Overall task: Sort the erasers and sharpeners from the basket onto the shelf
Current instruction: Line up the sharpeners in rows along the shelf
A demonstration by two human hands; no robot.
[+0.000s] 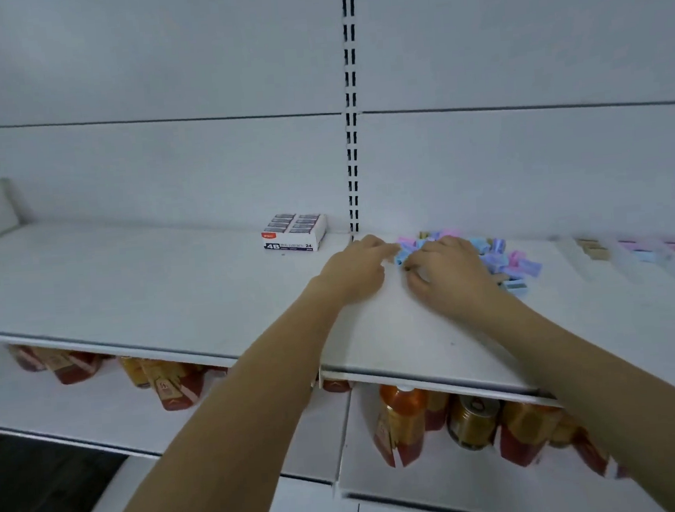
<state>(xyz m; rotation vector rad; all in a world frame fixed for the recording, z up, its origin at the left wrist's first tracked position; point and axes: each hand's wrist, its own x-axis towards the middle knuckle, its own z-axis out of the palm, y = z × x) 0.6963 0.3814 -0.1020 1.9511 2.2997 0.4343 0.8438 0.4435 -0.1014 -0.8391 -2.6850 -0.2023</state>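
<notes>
A pile of small pastel sharpeners, blue, pink and purple, lies on the white shelf just right of the slotted upright. My right hand lies on top of the pile's left part, with its fingertips hidden among the pieces. My left hand reaches in from the left, and its fingertips touch a blue sharpener at the pile's edge. A white box of 4B erasers stands behind and to the left of my left hand, near the back wall. No basket is in view.
Blurred rows of small pastel and tan pieces lie on the shelf at the far right. The slotted upright runs up the back wall. Bottles and cans stand on the lower shelf under the front edge.
</notes>
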